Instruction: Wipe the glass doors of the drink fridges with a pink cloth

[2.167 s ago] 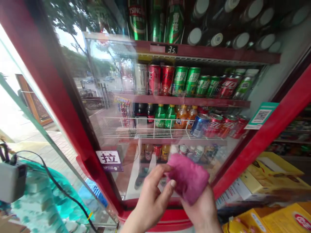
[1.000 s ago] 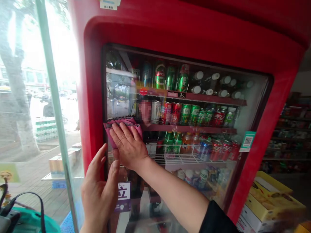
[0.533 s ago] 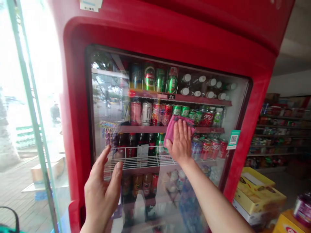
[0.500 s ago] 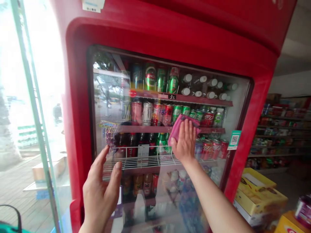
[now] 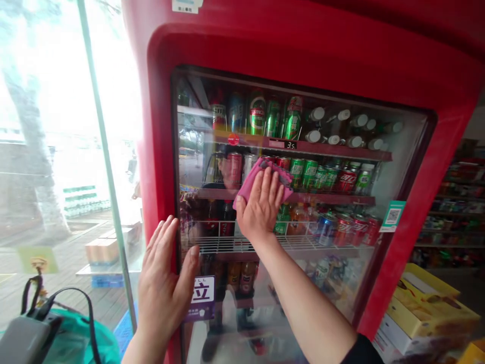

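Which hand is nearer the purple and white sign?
Left. The left hand partly covers the sign in view; the right hand is higher and further right, on the pink cloth.

Cloth (image 5: pixel 247 185) looks matt, door glass (image 5: pixel 326 265) smth/glossy.

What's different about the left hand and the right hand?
The right hand lies on a pink cloth against the glass; the left hand has no cloth.
The right hand is higher, over the drinks; the left hand is lower, by the fridge's red frame.
The right arm shows a black sleeve; the left shows none.
Both hands are bare, fingers pointing mostly upward.
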The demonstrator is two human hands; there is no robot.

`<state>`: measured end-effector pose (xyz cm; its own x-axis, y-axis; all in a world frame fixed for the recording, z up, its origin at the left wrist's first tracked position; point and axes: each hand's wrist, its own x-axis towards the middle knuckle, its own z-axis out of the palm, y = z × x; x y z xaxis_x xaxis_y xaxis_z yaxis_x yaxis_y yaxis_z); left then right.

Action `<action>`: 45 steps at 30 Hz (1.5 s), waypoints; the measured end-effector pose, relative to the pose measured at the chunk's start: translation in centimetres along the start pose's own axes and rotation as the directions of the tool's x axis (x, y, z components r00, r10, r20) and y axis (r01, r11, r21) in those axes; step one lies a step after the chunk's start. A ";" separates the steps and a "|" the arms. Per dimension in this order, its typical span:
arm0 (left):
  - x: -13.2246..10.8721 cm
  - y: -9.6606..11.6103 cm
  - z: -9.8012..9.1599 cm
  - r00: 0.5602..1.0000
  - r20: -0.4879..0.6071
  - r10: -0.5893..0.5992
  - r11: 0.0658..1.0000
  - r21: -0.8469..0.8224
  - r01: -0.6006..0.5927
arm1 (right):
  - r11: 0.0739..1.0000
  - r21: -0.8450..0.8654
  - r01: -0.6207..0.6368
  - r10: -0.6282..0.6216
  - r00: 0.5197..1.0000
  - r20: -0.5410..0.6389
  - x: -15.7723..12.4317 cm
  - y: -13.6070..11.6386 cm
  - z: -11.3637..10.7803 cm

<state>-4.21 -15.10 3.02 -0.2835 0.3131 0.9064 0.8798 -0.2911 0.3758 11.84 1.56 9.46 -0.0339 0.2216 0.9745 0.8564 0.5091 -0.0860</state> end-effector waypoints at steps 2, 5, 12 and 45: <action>-0.1 -0.3 -0.3 1.000 0.006 0.004 1.000 0.002 -0.004 | 0.997 0.038 0.067 -0.070 0.995 0.073 0.1 -2.7 0.5; -0.2 -0.8 -0.6 1.000 0.011 0.007 1.000 0.008 -0.007 | 0.978 0.121 0.167 -0.188 0.965 0.183 0.1 -6.6 1.2; 0.4 -0.2 0.2 0.999 -0.043 -0.020 1.000 0.017 0.020 | 0.876 0.205 0.437 -0.479 0.841 0.251 0.6 -11.2 1.6; -1.0 14.9 15.8 0.990 0.119 -0.079 0.993 -0.072 0.088 | 0.968 -0.237 -0.082 0.055 0.992 -0.117 5.2 39.3 -10.0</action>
<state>15.17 -5.48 4.68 -0.3048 0.4409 0.8442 0.8216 -0.3267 0.4672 50.45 14.42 13.18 0.0740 0.1503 0.9859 0.9538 0.2778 -0.1140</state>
